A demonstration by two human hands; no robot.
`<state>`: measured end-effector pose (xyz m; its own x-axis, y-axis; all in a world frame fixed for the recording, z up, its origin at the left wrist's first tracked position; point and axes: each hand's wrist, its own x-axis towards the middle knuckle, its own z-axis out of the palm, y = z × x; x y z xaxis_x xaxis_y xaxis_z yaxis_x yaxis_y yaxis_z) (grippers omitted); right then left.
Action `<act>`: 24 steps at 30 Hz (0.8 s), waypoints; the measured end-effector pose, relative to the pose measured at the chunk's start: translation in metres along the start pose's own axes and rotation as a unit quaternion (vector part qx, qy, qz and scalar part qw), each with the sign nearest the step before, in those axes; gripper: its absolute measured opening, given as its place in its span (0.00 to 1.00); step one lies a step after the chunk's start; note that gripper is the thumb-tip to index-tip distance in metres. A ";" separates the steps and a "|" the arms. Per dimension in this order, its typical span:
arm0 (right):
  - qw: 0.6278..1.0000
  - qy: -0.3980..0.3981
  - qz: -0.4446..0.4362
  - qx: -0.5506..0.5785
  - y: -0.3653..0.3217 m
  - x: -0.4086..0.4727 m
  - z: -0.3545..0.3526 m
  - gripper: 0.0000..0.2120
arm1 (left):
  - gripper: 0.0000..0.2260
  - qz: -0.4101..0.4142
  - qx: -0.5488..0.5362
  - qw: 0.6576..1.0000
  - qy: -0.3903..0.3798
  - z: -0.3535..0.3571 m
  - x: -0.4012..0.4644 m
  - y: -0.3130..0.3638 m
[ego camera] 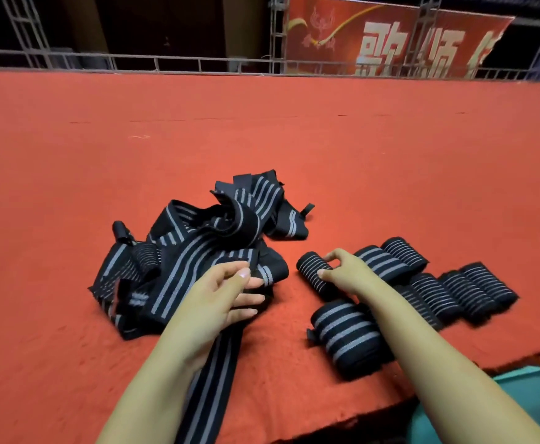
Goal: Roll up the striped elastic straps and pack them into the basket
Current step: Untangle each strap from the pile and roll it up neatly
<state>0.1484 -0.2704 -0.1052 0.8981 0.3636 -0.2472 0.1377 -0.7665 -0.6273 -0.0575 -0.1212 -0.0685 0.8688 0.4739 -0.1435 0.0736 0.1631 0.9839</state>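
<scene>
Rolling stage in progress; packing not begun, and no basket is visible in the head view. The left hand [227, 294] lies on the tangled heap of black elastic straps with grey stripes [198, 248], thumb and fingers pinching the near end of one long black strap with three grey lines [208, 373], which runs from the heap toward the person and over the front edge of the red felt-covered counter [262, 139]. The right hand [342, 270] reaches to the right of the heap, its grip narrow, thumb and curled fingers closed around a small tightly rolled black strap with thin pale stripes [315, 274] that sits on the counter. Just beside it, a row of similar finished rolls [448, 283] lies side by side further right, touching one another, and a thicker rolled strap with broad grey stripes [345, 334] lies nearer the person, partly under the right forearm. A turquoise surface [518, 398] shows below the counter's edge at lower right; what it is cannot be told. Judgement: roughly half the straps appear rolled. The next move calls for releasing the small roll in line with the others, then drawing the long strap clear of the tangle and winding it tight from its end
</scene>
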 end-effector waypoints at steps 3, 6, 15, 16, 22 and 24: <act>1.000 0.010 -0.008 0.007 -0.002 -0.002 -0.002 0.14 | 0.08 -0.005 0.002 1.000 0.002 -0.002 0.004 -0.003; 0.971 -0.041 -0.001 0.236 -0.007 -0.012 -0.008 0.11 | 0.08 -0.001 -0.009 1.000 0.001 -0.003 0.006 -0.003; 0.998 -0.006 -0.010 -0.067 0.008 -0.014 -0.003 0.16 | 0.09 -0.001 -0.010 1.000 -0.010 -0.001 0.010 -0.006; 0.996 0.003 -0.018 -0.088 0.008 -0.015 -0.002 0.17 | 0.09 0.000 -0.009 1.000 -0.011 -0.001 0.010 -0.006; 0.985 0.027 -0.040 -0.167 0.002 -0.022 -0.003 0.18 | 0.09 0.004 -0.007 1.000 -0.012 -0.003 0.008 -0.004; 0.980 0.042 -0.044 -0.189 0.003 -0.024 -0.004 0.17 | 0.09 0.009 -0.007 1.000 -0.009 -0.005 0.006 -0.002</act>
<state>0.1287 -0.2836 -0.0981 0.9049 0.4043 -0.1329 0.3467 -0.8815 -0.3205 -0.0546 -0.1141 -0.0723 0.8784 0.4614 -0.1246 0.0520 0.1670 0.9846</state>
